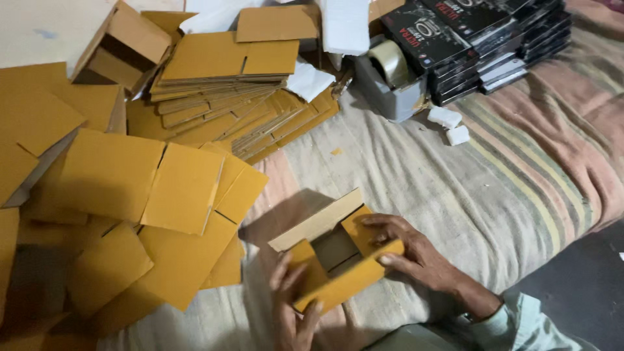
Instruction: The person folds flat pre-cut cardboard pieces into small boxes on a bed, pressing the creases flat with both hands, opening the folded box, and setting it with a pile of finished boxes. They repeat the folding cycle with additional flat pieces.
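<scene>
A small yellow-brown cardboard box (335,250) lies half folded on the striped cloth, its flaps standing open. My right hand (406,257) grips its right side, fingers pressing down a flap and the near edge. My left hand (292,312) holds the box's near left corner from below, fingers spread along the cardboard.
Flat yellow cardboard blanks (162,195) cover the left; a taller stack of blanks (227,71) sits behind. A grey tape dispenser (390,81) and stacked black boxes (481,39) stand at the back right. Two small white blocks (450,125) lie on the striped cloth (520,162).
</scene>
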Available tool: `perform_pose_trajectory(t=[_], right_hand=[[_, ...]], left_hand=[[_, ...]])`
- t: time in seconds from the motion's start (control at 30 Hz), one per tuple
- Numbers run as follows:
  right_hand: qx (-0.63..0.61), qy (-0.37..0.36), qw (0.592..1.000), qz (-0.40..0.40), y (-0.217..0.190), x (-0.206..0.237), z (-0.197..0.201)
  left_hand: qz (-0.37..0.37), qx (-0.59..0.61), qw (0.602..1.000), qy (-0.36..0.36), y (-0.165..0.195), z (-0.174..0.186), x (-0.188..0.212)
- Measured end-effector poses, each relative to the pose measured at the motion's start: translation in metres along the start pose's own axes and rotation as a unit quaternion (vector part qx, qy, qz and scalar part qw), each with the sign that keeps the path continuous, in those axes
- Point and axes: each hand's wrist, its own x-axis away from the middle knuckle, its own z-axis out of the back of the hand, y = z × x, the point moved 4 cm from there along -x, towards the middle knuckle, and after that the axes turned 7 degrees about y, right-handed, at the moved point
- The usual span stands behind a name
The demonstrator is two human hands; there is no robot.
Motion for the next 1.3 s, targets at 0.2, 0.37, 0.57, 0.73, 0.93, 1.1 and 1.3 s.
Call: perform_pose_trajectory(t=[0.2,0.37,0.57,0.73,0.93,1.1,1.3], right_hand=[[-0.008,0.127,0.988,-0.091,0.018,-0.008,-0.012],[0.158,0.146,0.976,0.017,0.002,-0.017,-0.013],[0.434,0.123,0.879,0.153,-0.022,-0.019,-0.018],[0.490,-0.032,0.859,0.145,-0.019,-0.038,-0.069],[0.480,-0.130,0.848,0.181,-0.052,-0.049,-0.174],[0.329,-0.084,0.921,0.193,-0.042,-0.050,-0.149],[0.468,0.067,0.876,0.094,0.007,-0.056,-0.048]], left_hand=[[0.107,0.065,0.984,0.129,-0.029,-0.001,-0.010],[0.159,0.014,0.983,0.094,-0.039,0.007,-0.006],[0.004,-0.112,0.993,0.045,-0.019,0.010,-0.008],[0.014,-0.088,0.995,0.036,-0.008,0.009,-0.013],[0.039,0.085,0.992,0.089,-0.023,0.008,-0.015],[0.126,0.126,0.975,0.133,-0.044,0.013,-0.005],[0.041,-0.010,0.996,0.076,-0.034,-0.018,-0.006]])
